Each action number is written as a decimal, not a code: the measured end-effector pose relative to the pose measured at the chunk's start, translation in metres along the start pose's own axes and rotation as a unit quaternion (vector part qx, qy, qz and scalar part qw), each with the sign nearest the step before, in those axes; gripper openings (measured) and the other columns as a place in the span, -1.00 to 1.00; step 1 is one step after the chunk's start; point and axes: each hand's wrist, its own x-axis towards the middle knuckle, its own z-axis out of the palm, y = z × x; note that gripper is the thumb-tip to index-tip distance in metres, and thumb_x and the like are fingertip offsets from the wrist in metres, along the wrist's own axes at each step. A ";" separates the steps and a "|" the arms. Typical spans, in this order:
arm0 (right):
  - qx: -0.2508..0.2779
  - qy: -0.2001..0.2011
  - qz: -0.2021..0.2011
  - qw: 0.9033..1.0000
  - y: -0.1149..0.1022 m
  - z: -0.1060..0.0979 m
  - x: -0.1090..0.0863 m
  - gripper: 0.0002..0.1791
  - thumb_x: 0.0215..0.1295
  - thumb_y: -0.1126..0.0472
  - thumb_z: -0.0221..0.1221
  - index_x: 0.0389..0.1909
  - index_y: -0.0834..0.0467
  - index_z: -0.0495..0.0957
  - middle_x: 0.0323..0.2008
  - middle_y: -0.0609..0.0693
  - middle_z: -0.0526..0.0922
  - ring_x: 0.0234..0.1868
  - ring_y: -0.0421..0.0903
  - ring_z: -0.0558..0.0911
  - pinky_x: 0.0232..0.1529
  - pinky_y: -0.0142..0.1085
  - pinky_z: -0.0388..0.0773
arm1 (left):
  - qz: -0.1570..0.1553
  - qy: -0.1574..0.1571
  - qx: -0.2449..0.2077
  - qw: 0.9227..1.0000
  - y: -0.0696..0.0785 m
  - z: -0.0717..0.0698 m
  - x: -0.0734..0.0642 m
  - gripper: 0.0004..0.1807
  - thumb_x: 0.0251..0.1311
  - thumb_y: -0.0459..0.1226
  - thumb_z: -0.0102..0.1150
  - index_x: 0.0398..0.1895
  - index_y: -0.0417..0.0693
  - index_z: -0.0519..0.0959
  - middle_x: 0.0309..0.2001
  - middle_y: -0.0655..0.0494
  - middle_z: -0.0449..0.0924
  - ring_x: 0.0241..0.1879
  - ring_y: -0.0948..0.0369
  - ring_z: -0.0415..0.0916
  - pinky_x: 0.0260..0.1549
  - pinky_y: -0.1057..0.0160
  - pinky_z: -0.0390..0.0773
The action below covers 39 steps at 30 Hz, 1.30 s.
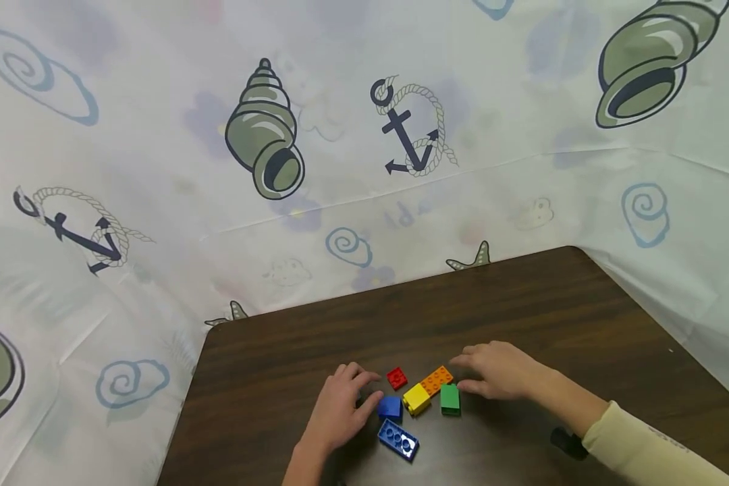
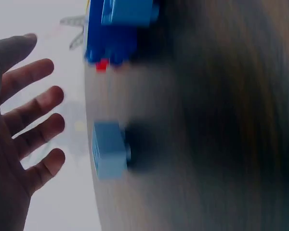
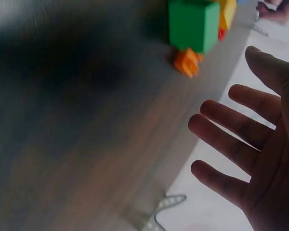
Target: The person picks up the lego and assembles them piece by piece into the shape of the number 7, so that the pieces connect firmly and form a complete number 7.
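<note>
Several toy building blocks lie grouped on the dark table. My left hand (image 1: 340, 408) hovers at their left, its thumb close to a blue block (image 1: 390, 408); fingers are spread and hold nothing. A blue brick with studs (image 1: 398, 439) lies nearer me. A light blue block (image 2: 110, 150) shows by the hand in the left wrist view, mostly hidden in the head view. My right hand (image 1: 501, 371) is at the group's right with loose fingers, beside a green block (image 1: 450, 399) and an orange brick (image 1: 436, 380). Between the hands are a yellow block (image 1: 416, 399) and a red brick (image 1: 396, 378).
The brown wood-grain table (image 1: 510, 304) has rounded far corners. A white cloth (image 1: 340, 101) printed with shells and anchors hangs behind and around it. A small black object (image 1: 568, 443) shows beneath the right forearm.
</note>
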 end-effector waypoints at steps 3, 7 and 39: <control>0.009 -0.002 -0.012 1.000 -0.007 0.010 0.002 -0.53 0.32 -0.13 0.20 0.08 0.11 0.63 -0.09 -0.03 0.67 -0.18 -0.11 0.65 -0.16 -0.10 0.59 | -0.011 -0.042 0.017 0.999 0.013 0.005 0.002 -0.57 0.32 0.16 0.07 0.11 0.21 0.59 -0.12 0.23 0.50 -0.17 0.24 0.35 -0.19 0.12 0.43; 0.024 -0.010 -0.015 1.000 -0.012 0.020 0.005 -0.57 0.31 -0.13 0.20 0.01 0.08 0.66 -0.20 -0.11 0.65 -0.30 -0.25 0.58 -0.25 -0.23 0.58 | -0.026 -0.083 0.060 0.994 0.025 0.009 0.006 -0.47 0.25 0.24 0.09 0.13 0.18 0.57 -0.12 0.21 0.51 -0.19 0.21 0.42 -0.18 0.08 0.51; 0.046 -0.049 0.014 0.998 -0.018 0.043 0.011 -0.48 0.35 -0.15 0.16 0.21 0.04 0.53 -0.09 -0.13 0.58 -0.14 -0.22 0.58 -0.14 -0.17 0.56 | -0.023 -0.106 0.121 0.987 0.035 0.035 0.008 -0.52 0.02 0.08 0.43 0.03 0.23 0.61 -0.23 0.23 0.49 -0.35 0.27 0.39 -0.36 0.21 0.50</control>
